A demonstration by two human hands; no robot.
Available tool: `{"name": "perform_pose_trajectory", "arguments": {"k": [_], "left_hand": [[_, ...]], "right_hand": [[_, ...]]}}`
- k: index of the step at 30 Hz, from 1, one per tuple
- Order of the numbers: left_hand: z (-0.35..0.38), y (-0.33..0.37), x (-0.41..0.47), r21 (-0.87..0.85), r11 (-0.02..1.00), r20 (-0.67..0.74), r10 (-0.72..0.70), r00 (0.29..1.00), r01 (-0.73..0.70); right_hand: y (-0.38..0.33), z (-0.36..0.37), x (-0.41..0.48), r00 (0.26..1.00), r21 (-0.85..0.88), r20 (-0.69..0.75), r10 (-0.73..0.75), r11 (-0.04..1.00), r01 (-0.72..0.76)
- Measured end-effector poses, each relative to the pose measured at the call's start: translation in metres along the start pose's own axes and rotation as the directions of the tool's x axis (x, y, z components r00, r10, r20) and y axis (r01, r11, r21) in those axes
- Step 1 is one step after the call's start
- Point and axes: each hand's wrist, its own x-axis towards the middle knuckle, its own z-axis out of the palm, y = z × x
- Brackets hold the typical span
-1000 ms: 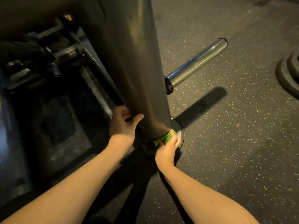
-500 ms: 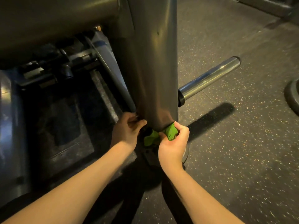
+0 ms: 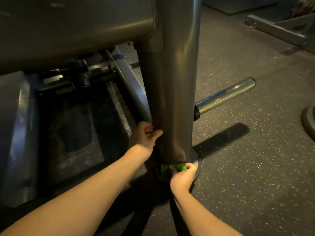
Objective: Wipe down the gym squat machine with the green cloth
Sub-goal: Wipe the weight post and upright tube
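The right hand is down at the foot of the squat machine's thick upright post. Its grip is closed tight round a bunched green cloth: thumb and fingers curl over the wad and press it against the post's bottom edge, just above the round base plate on the floor. Only a small green patch shows between the fingers and the metal.

The left hand is higher, on the left side of the same post. Its thumb lies across the near face and the fingers curl round towards the back, so that grip is on the post itself and on nothing else. Both bare forearms reach in from the bottom of the view.

A polished chrome weight peg sticks out from the post's right side, above the cloth, with a black collar at its root; its shadow falls on the speckled rubber floor. A broad grey cross-beam joins the post from the left, with a slanted grey bar and a black platform beneath it. The edge of a dark weight plate lies on the floor at far right, and another machine's frame stands at upper right. No lettering can be read in the dim light
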Motion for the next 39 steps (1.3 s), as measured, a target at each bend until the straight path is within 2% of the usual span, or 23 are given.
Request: {"name": "perform_pose_trajectory", "arguments": {"k": [2, 7, 9, 12, 14, 16, 18, 20, 22, 24, 26, 28, 30, 32, 35, 39], "left_hand": [[0.002, 0.004, -0.006, 0.010, 1.000, -0.006, -0.009, 1.000, 0.009], [0.001, 0.014, -0.021, 0.158, 0.986, -0.024, 0.054, 0.998, -0.049], [-0.006, 0.016, -0.029, 0.213, 0.974, 0.003, 0.081, 0.997, -0.080], [-0.019, 0.022, -0.042, 0.169, 0.977, 0.069, 0.118, 0.991, -0.128], [-0.025, 0.029, -0.049, 0.143, 0.974, 0.114, 0.158, 0.981, -0.174], [-0.030, 0.034, -0.056, 0.165, 0.963, 0.203, 0.176, 0.963, -0.211], [-0.032, 0.036, -0.060, 0.231, 0.941, 0.279, 0.179, 0.943, -0.247], [-0.035, 0.036, -0.061, 0.335, 0.898, 0.246, 0.208, 0.947, -0.284], [-0.039, 0.038, -0.061, 0.356, 0.892, 0.130, 0.247, 0.960, -0.278], [-0.045, 0.040, -0.058, 0.276, 0.931, -0.028, 0.254, 0.967, -0.237], [-0.047, 0.044, -0.058, 0.192, 0.952, -0.149, 0.270, 0.951, -0.240], [-0.041, 0.047, -0.060, 0.141, 0.953, -0.188, 0.291, 0.938, -0.267], [-0.027, 0.047, -0.061, 0.105, 0.957, -0.150, 0.285, 0.947, -0.271], [-0.011, 0.043, -0.062, 0.078, 0.965, -0.114, 0.259, 0.959, -0.251], [0.003, 0.038, -0.062, -0.074, 0.971, -0.138, 0.216, 0.967, -0.228], [0.008, 0.035, -0.057, 0.005, 0.970, -0.221, 0.237, 0.946, -0.242]], "right_hand": [[-0.009, -0.001, -0.004, 1.000, 0.020, 0.009, -0.001, 1.000, 0.001], [-0.081, -0.007, -0.022, 0.980, 0.230, -0.095, -0.174, 0.954, 0.192], [-0.110, -0.015, -0.026, 0.966, 0.277, -0.072, -0.246, 0.926, 0.257], [-0.140, -0.035, -0.034, 0.941, 0.282, 0.053, -0.335, 0.909, 0.308], [-0.148, -0.054, -0.039, 0.905, 0.289, 0.222, -0.364, 0.911, 0.295], [-0.159, -0.072, -0.040, 0.848, 0.289, 0.404, -0.342, 0.928, 0.237], [-0.171, -0.084, -0.039, 0.762, 0.263, 0.568, -0.311, 0.946, 0.190], [-0.184, -0.095, -0.038, 0.699, 0.206, 0.637, -0.325, 0.946, 0.252], [-0.193, -0.103, -0.032, 0.713, 0.144, 0.569, -0.409, 0.904, 0.403], [-0.193, -0.107, -0.018, 0.757, 0.039, 0.417, -0.503, 0.842, 0.538], [-0.186, -0.104, -0.002, 0.761, -0.092, 0.303, -0.573, 0.778, 0.622], [-0.177, -0.096, 0.004, 0.760, -0.180, 0.303, -0.576, 0.748, 0.639], [-0.169, -0.086, 0.004, 0.771, -0.211, 0.365, -0.521, 0.761, 0.614], [-0.162, -0.078, 0.001, 0.783, -0.200, 0.413, -0.466, 0.792, 0.577], [-0.152, -0.070, 0.000, 0.797, -0.189, 0.404, -0.449, 0.811, 0.553], [-0.149, -0.066, -0.004, 0.804, -0.185, 0.382, -0.457, 0.814, 0.550]]}}
